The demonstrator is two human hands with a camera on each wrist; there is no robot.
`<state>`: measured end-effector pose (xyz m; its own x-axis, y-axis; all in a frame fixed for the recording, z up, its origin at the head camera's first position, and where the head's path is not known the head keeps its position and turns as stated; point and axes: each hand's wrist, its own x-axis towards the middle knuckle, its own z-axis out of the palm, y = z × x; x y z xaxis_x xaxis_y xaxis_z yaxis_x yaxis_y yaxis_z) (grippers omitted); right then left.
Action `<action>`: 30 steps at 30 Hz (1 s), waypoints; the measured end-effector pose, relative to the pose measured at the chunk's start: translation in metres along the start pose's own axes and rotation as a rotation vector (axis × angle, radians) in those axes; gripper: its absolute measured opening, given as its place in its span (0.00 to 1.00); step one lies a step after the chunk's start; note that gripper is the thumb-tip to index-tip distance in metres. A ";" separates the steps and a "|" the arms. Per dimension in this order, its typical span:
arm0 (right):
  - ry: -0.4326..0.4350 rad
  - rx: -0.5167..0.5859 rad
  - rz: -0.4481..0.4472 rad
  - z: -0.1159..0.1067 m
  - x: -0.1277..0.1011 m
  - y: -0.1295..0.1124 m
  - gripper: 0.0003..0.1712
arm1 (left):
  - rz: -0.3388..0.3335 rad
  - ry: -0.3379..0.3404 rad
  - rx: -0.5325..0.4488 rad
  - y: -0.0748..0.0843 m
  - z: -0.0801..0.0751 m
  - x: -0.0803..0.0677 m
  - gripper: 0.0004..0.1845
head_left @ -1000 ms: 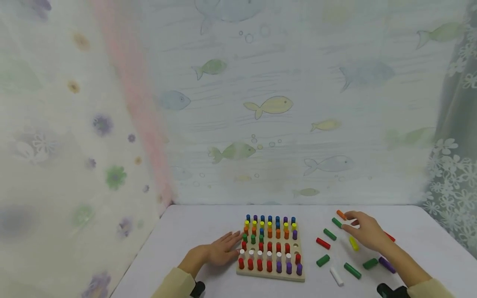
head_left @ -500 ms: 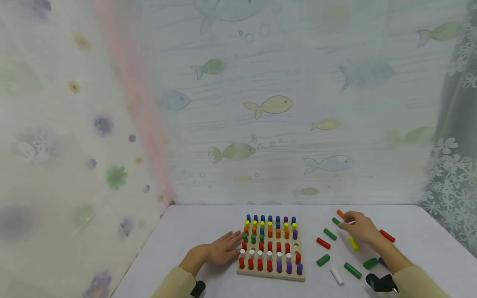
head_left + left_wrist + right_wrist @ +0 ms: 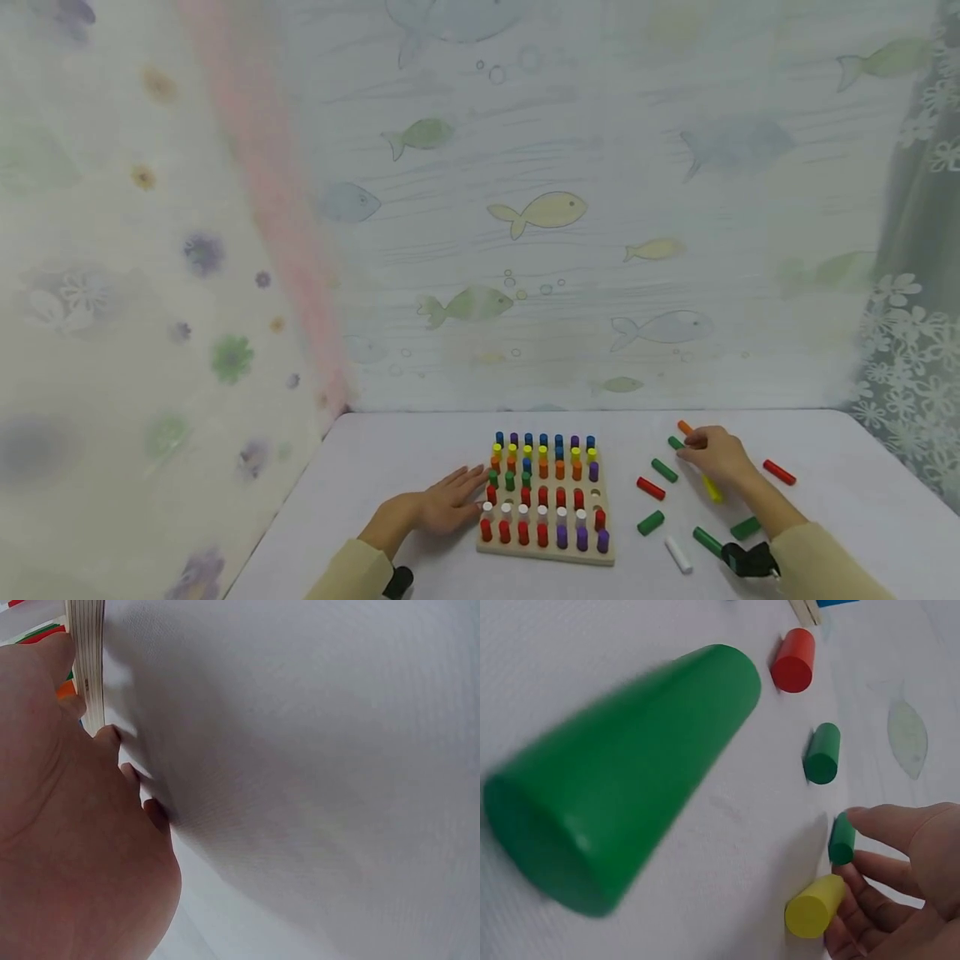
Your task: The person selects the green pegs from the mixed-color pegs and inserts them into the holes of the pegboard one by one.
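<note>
A wooden peg board [image 3: 546, 554] full of coloured pegs lies on the white table [image 3: 390, 458]. My left hand [image 3: 450, 502] rests flat beside it, its fingertips at the board's left edge [image 3: 88, 660]. My right hand [image 3: 686, 446] reaches over the loose pegs to the right of the board. There its fingertips [image 3: 874, 823] pinch the end of a small green peg [image 3: 841, 838] that lies on the table, also seen as the green peg [image 3: 675, 442] just in front of an orange peg [image 3: 684, 427]. A yellow peg [image 3: 814, 915] lies under that hand.
Loose pegs lie scattered to the right of the board: two green ones [image 3: 663, 470] [image 3: 650, 523], a red peg [image 3: 650, 488], a white peg [image 3: 677, 554] and another red peg [image 3: 778, 472]. One green peg [image 3: 622, 772] lies close under my right wrist. Patterned curtains close in the table.
My right hand has drawn in to the left onto the small green peg, and its forearm has swung in, uncovering the far red peg. The left hand has not moved.
</note>
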<state>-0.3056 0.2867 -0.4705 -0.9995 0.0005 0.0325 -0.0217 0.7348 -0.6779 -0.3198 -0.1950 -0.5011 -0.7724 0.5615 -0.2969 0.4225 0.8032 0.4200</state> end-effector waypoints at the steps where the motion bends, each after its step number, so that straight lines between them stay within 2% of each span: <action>1: 0.002 0.000 0.007 0.001 0.000 0.001 0.23 | 0.001 -0.001 -0.001 -0.001 0.001 0.001 0.38; 8: 0.002 -0.013 0.021 0.009 0.001 0.001 0.20 | -0.001 0.001 -0.009 0.001 0.002 -0.003 0.38; 14: 0.003 -0.035 -0.006 0.010 0.002 -0.004 0.17 | -0.001 0.002 -0.021 -0.003 0.002 0.001 0.39; 23: -0.038 -0.026 -0.039 0.009 0.000 -0.012 0.16 | 0.015 -0.021 -0.080 -0.027 0.011 0.019 0.39; 30: -0.016 -0.015 -0.119 0.006 -0.003 -0.023 0.15 | 0.008 -0.013 -0.073 -0.018 0.007 0.013 0.39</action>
<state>-0.3027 0.2657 -0.4597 -0.9901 -0.0980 0.1002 -0.1398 0.7394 -0.6586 -0.3347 -0.2009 -0.5185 -0.7625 0.5707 -0.3046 0.3924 0.7824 0.4836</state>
